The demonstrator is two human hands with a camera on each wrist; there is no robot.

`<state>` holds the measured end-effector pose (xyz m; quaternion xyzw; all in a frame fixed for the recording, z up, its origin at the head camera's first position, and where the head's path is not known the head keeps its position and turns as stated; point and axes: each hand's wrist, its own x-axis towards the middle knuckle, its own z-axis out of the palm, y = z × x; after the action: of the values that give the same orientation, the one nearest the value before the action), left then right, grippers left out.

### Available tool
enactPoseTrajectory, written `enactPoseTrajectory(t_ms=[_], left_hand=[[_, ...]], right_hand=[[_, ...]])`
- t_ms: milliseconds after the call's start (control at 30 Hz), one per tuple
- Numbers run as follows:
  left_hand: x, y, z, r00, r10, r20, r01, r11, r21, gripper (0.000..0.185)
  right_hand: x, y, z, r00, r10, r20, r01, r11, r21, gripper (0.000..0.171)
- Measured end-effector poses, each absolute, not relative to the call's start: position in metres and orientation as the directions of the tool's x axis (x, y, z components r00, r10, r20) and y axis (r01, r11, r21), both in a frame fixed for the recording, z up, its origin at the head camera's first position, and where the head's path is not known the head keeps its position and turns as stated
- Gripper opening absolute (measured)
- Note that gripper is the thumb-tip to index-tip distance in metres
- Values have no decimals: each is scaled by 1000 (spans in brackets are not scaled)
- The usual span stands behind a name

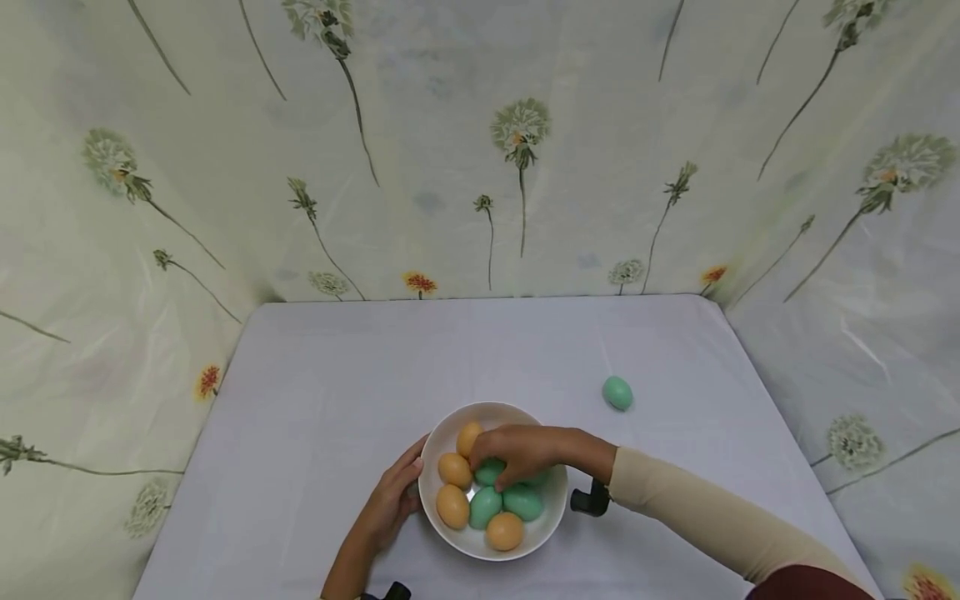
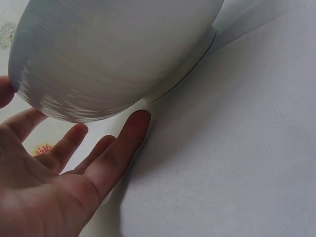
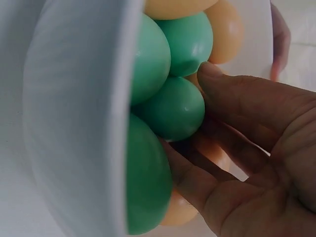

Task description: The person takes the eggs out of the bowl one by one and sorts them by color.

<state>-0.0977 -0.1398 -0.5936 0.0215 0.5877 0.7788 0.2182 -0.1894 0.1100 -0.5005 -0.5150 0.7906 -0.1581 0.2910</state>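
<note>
"Green egg [image 1: 489, 472] is what the person's right hand [image 1: 521, 450] is busy with. Where does it sit?"

"Inside the white bowl [image 1: 465, 537], close to its middle, among other eggs. The bowl stands upright at the near middle of the table [image 1: 337, 375]."

"Is the right hand grasping it?"

"Yes: the right wrist view shows thumb and fingers bent about that egg, with fingertips on 2 sides of it. The hand comes in over the bowl's right rim."

"And the left hand [image 1: 392, 498]?"

"Its fingers are spread and fairly straight, clasping nothing; fingertips rest against the bowl's left outer side."

"What shares the bowl?"

"3 other green eggs [image 1: 486, 507] show, 1 of them partly covered by the right hand, plus 4 orange eggs [image 1: 453, 507]: 3 in a row along the left side, 1 at the near side."

"And outside it?"

"1 lone green egg [image 1: 618, 392] lies on the table, far and to the right of the bowl, well apart from it."

"What about the surroundings?"

"A curtain [image 1: 442, 167] printed with dandelions hangs beyond the table's far edge. The right arm wears a beige sleeve [image 1: 686, 507]."
</note>
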Motion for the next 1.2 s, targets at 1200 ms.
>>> enactPoseTrajectory(t_ms=[1200], left_hand=[[-99, -139, -593, -906, 355, -231, -320, -216, 923, 58]], right_hand=[[-191, 111, -493, -274, -905, -324, -710, 418, -567, 41]])
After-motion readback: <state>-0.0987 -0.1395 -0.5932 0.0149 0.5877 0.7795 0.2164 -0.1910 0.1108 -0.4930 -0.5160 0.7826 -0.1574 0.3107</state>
